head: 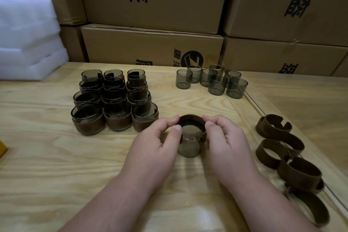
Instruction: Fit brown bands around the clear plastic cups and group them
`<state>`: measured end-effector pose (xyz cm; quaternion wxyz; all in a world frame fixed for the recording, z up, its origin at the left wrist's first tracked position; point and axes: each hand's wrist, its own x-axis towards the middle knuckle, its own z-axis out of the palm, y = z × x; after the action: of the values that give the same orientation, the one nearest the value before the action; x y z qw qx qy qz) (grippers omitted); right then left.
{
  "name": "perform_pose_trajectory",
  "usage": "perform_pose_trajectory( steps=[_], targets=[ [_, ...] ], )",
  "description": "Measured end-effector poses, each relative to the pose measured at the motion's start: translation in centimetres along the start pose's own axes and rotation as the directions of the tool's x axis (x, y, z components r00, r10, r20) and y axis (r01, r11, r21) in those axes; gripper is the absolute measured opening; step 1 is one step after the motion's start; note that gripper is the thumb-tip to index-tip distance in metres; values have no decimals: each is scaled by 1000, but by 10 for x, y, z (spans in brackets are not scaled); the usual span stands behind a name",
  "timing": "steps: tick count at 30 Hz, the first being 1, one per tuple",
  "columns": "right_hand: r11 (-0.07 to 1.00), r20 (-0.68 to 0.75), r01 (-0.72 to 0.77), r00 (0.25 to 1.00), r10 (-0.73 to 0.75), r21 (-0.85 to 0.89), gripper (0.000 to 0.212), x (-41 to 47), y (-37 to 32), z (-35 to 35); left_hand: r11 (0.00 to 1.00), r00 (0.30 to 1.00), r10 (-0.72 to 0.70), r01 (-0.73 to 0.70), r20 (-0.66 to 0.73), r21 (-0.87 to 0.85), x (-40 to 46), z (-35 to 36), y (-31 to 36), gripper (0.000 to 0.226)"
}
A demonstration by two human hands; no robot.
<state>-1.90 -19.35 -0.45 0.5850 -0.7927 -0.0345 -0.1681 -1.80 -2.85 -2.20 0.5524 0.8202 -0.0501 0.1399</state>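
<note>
Stacked cardboard boxes (150,0) with dark printed characters stand well beyond both hands, along the far edge of the wooden table (47,156) on which everything rests. A pile of white foam sheets (28,37) sits far out past the left hand, against the boxes. Just beyond and to the outside of the left hand (156,149) stands a block of banded cups (113,100), twelve in three columns, each smoky clear cup wearing a brown band low on its wall, the cups touching one another. Close outside the right hand (227,145) lies a loose string of brown bands (286,156), open rings that overlap and run back alongside the right forearm. Well beyond the right hand is a cluster of bare cups (212,81), seven of them, standing upright and close together. Between the two hands stands one clear cup (189,147) on the table, with a brown band (192,120) seated round its upper rim. Each hand pinches that band between thumb and forefinger, the left on its left side and the right on its right side, other fingers curled.
</note>
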Motion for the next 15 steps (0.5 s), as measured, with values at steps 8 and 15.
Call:
perform_pose_trajectory(
  steps=[8, 15],
  targets=[
    [998, 2, -54, 999, 54, 26, 36, 4, 9, 3, 998, 998, -55, 55, 13, 23, 3, 0, -1, 36],
    [995, -7, -96, 995, 96, 21, 36, 3, 13, 4, 997, 998, -57, 56, 13, 55, 4, 1, -4, 38]
  ],
)
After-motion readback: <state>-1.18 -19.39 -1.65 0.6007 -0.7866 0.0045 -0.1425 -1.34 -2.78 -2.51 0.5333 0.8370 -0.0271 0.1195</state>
